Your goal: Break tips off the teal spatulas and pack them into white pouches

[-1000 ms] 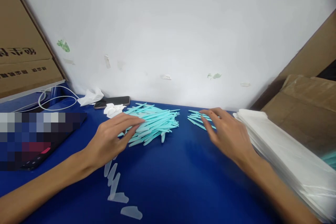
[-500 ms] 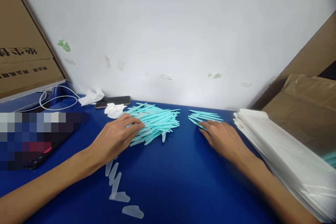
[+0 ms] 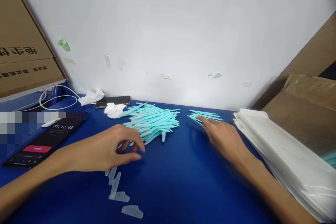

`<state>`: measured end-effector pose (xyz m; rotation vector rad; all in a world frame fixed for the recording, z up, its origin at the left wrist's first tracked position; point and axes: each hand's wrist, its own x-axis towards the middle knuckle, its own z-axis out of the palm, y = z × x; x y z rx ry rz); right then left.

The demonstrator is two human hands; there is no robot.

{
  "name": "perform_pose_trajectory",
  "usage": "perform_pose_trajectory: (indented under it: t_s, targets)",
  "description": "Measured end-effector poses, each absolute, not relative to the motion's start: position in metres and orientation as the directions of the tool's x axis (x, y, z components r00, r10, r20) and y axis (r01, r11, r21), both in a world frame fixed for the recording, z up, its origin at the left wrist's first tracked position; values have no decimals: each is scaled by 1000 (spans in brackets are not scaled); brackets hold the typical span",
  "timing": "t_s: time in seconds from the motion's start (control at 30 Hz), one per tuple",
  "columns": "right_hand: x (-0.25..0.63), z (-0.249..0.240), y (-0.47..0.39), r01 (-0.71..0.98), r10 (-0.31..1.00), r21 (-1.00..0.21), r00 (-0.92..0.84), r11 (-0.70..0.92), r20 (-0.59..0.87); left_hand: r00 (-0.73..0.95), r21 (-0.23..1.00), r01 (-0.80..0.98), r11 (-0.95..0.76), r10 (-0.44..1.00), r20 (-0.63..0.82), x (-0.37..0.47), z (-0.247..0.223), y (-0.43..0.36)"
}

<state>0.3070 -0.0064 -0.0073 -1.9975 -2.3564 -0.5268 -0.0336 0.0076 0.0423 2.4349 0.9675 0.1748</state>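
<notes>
A heap of slim turquoise sticks that look like eyebrow razors [image 3: 157, 120] lies on the blue table [image 3: 178, 185]. My left hand [image 3: 123, 147] hovers just in front of the heap, fingers bent and thumb apart, with nothing visible between them. To the right, a smaller row of the same turquoise sticks [image 3: 207, 114] lies side by side. My right hand [image 3: 220, 134] reaches over the near end of this row, fingers stretched onto the closest sticks; its thumb is hidden. Several translucent blade-shaped covers [image 3: 132, 211] lie scattered below my left hand, which partly hides them.
At the left lies a phone with a lit timer [image 3: 39, 143]. A dark phone [image 3: 112, 102] and crumpled tissues [image 3: 115, 110] sit by the wall. White folded sheets [image 3: 283, 154] are stacked at the right, beside a cardboard box [image 3: 301, 112]. Another carton [image 3: 26, 42] stands left.
My left hand has drawn back from the heap towards me, and its thumb and fingers have parted. My right hand has shifted slightly up and left over the small row.
</notes>
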Motion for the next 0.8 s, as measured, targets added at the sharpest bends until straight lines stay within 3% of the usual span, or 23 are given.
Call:
perform_pose_trajectory:
  t_s: [0.13,0.33,0.53,0.67,0.8]
  targets:
    - [305,-8,-6,950,944,290,-199,119,263,707,480,698,-532,620,-340,-46,59,3]
    - [296,-5,-9,945,937,297,-221,137,271,708,468,706,-532,549,-444,-38,47,-9]
    - [291,0,-13,962,927,215,-227,166,299,758,539,648,-538,527,-385,-30,35,-9]
    - [290,-3,-15,966,904,84,-259,246,340,750,586,641,-495,568,-340,-26,37,-8]
    - [288,-9,-16,933,856,-52,-303,356,420,719,629,615,-476,666,-198,-18,39,-7]
